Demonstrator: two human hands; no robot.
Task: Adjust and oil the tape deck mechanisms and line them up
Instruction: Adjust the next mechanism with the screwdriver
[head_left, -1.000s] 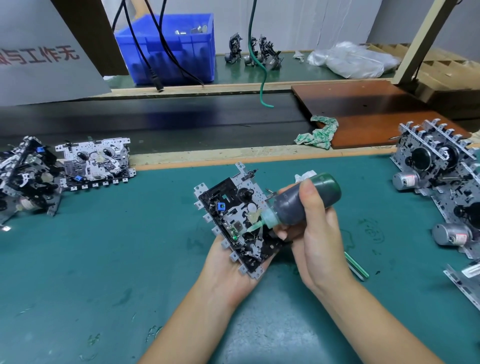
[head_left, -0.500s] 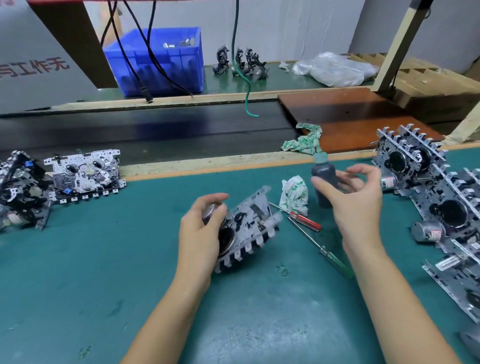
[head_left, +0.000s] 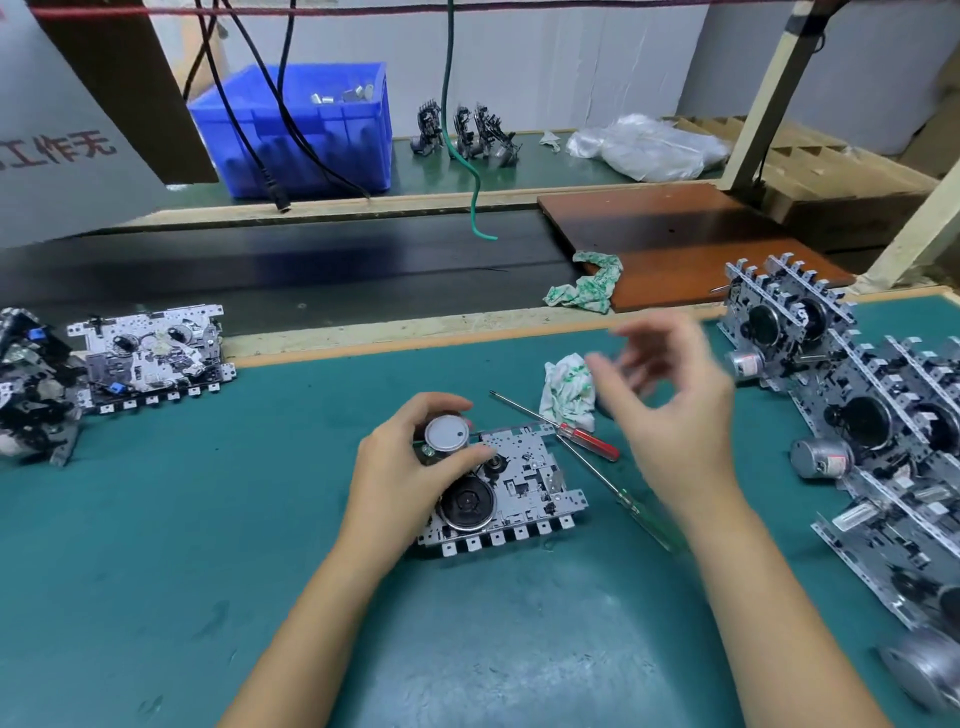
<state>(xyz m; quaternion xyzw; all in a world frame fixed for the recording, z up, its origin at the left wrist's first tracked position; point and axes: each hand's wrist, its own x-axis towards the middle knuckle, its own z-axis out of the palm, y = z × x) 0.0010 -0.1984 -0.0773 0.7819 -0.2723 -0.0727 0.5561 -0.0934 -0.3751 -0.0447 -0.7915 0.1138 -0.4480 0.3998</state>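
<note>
A tape deck mechanism (head_left: 524, 478) lies flat on the green mat (head_left: 156, 545), with its flywheel and motor side up. My left hand (head_left: 405, 473) grips its round silver motor (head_left: 444, 434) at the left end. My right hand (head_left: 670, 410) hovers blurred above the mat to the right, fingers loosely curled and holding nothing. Finished mechanisms stand on edge in a row (head_left: 857, 415) along the right side. Two more mechanisms (head_left: 150, 353) lie at the far left. The oil bottle is not clearly visible.
A red-handled screwdriver (head_left: 587, 441), a green-handled screwdriver (head_left: 644, 514) and a crumpled rag (head_left: 566, 389) lie between my hands. Behind the mat run a black conveyor belt (head_left: 311, 275) and a brown board (head_left: 675, 244) with another rag (head_left: 587, 286). A blue bin (head_left: 311, 130) stands at the back.
My right hand set the oil bottle upright by the rag, let go and pulled back. My left hand turned the mechanism over and laid it flat on the mat.
</note>
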